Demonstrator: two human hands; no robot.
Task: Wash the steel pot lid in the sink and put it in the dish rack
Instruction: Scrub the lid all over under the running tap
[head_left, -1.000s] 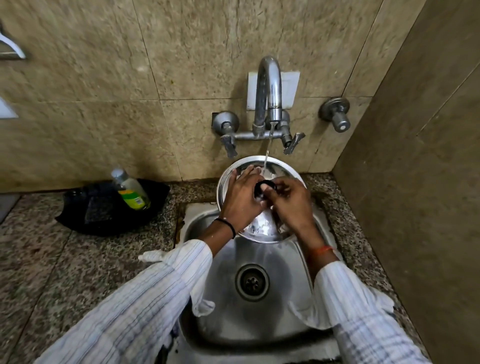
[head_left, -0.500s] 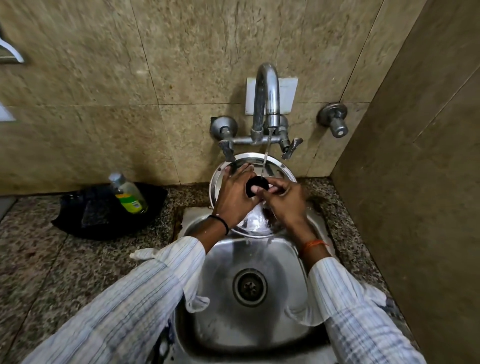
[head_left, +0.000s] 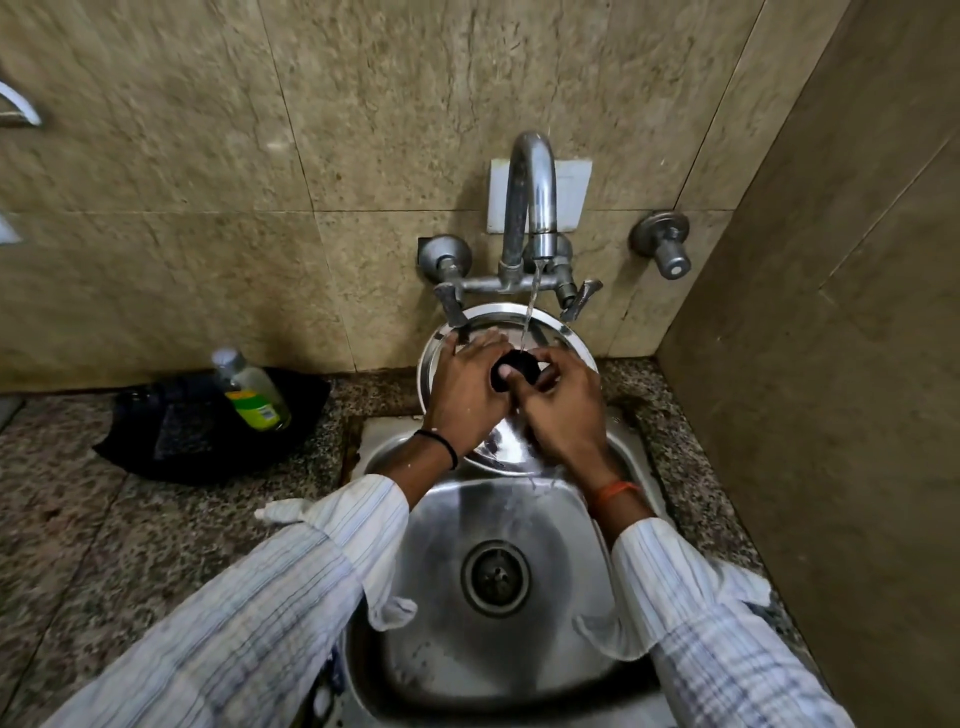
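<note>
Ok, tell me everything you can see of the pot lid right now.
The steel pot lid is round, shiny metal with a raised rim and a black knob at its centre. It is tilted up over the back of the sink, knob side towards the camera, under the tap, whose thin stream lands near the knob. The left hand lies spread on its face; the right hand curls at the knob. Its lower edge drips.

lid (head_left: 563, 332) under tap (head_left: 530, 197), over sink (head_left: 566, 525); bottle (head_left: 254, 392) left.
</note>
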